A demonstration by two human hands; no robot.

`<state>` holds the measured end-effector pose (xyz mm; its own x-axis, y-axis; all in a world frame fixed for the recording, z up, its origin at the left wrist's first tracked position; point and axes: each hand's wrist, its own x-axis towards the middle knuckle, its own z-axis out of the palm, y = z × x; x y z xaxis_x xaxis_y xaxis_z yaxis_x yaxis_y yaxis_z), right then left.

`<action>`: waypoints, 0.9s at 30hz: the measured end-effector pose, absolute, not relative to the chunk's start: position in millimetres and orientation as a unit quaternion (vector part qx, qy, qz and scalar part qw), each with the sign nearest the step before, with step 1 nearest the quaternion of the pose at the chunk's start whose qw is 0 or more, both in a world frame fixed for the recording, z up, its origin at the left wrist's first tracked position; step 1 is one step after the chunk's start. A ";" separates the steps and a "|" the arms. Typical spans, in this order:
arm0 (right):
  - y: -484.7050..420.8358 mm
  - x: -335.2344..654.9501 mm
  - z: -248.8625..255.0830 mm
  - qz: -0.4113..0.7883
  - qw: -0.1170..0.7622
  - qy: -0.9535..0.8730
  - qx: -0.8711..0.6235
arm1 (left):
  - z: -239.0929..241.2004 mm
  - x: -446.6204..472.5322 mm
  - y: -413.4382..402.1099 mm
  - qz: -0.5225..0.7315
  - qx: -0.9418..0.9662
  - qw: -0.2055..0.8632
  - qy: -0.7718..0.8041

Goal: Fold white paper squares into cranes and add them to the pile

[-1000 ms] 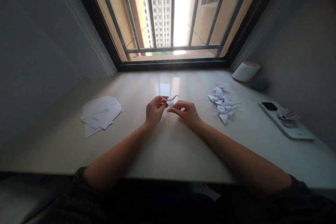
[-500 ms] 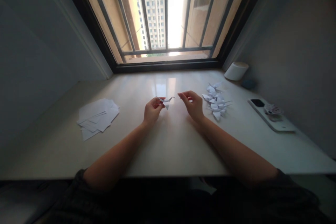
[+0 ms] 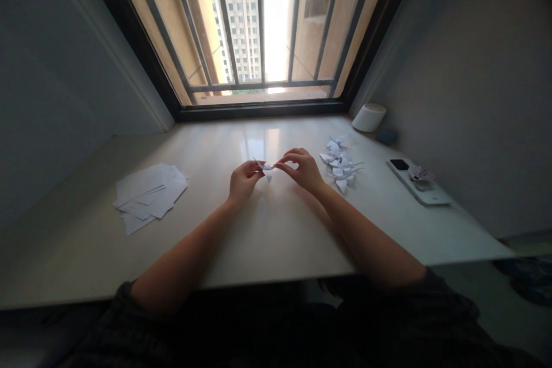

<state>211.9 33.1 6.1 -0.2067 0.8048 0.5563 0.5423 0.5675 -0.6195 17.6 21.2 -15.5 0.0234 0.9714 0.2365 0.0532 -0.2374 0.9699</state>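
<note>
A small white paper crane [image 3: 268,169] is held between my two hands, just above the pale tabletop [image 3: 263,241]. My left hand [image 3: 244,180] pinches its body from the left, with a thin point sticking up past the fingers. At the other side, my right hand [image 3: 302,169] pinches the crane's right-hand tip between thumb and fingertips, hiding that end. One wing hangs downward between the hands. To the right of my right hand lies a pile of folded paper cranes [image 3: 341,167].
Square white paper sheets [image 3: 150,192] lie in a loose stack at the left. On the right rests a phone [image 3: 416,184] with a round grip on its back. A white cylindrical object [image 3: 369,118] stands in the far right corner, by the barred window [image 3: 263,108].
My right hand has moved left and closed on the crane's right-hand tip, which was free before. My left hand keeps its hold. The camera view has turned slightly right.
</note>
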 end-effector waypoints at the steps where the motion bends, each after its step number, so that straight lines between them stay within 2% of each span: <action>1: 33.8 213.7 8.7 0.140 0.433 -0.773 -0.441 | -15.3 18.0 20.8 0.535 0.577 0.428 0.445; 6: 33.2 229.0 31.9 0.113 0.376 -0.811 -0.434 | -9.7 21.1 15.0 0.508 0.585 0.447 0.448; 13: 32.0 299.5 77.3 0.000 0.405 -0.782 -0.475 | -6.9 23.2 11.5 0.480 0.590 0.456 0.462; 22: 51.2 364.7 10.6 -0.039 0.287 -0.811 -0.508 | -9.8 24.2 12.7 0.453 0.610 0.444 0.475; 27: 49.8 376.8 -0.2 -0.062 0.245 -0.822 -0.510 | -12.4 22.8 13.8 0.447 0.615 0.444 0.474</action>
<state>376.8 49.8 -0.2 -0.3592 0.8081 0.4669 0.8694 0.4717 -0.1475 22.8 13.8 -12.4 0.1517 0.9800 0.1287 0.1858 -0.1561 0.9701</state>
